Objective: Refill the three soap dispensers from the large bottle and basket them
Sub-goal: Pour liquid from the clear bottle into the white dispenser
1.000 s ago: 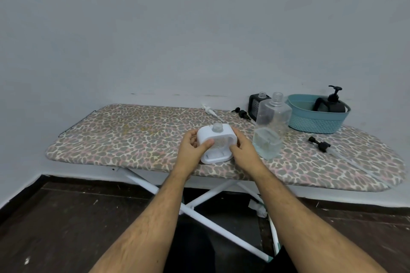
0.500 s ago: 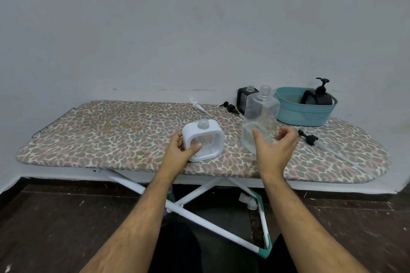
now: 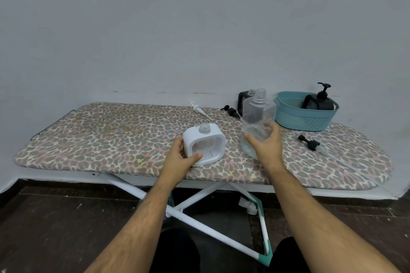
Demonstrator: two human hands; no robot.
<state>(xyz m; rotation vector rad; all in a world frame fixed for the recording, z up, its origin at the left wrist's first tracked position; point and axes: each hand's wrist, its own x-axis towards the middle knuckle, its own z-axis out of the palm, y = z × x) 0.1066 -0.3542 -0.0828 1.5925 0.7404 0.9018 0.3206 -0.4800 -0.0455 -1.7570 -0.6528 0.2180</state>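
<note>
A white square soap dispenser [image 3: 204, 144] with an open neck stands near the front edge of the ironing board [image 3: 111, 135]. My left hand [image 3: 180, 157] grips its lower left corner. The large clear bottle [image 3: 258, 117], uncapped and holding a little liquid, stands to the right; my right hand [image 3: 265, 146] wraps around its lower part. A black dispenser [image 3: 243, 101] without its pump stands behind the bottle. Another black dispenser [image 3: 319, 102] with its pump on sits inside the teal basket [image 3: 304, 117].
Loose pumps lie on the board: a white one [image 3: 196, 107] at the back, a black one [image 3: 231, 112] beside the black dispenser, and a black one with a long tube [image 3: 309, 143] at the right. A grey wall runs behind. The board's white legs cross below.
My right hand left the white dispenser, moved right and closed around the large bottle. My left hand kept its hold on the dispenser.
</note>
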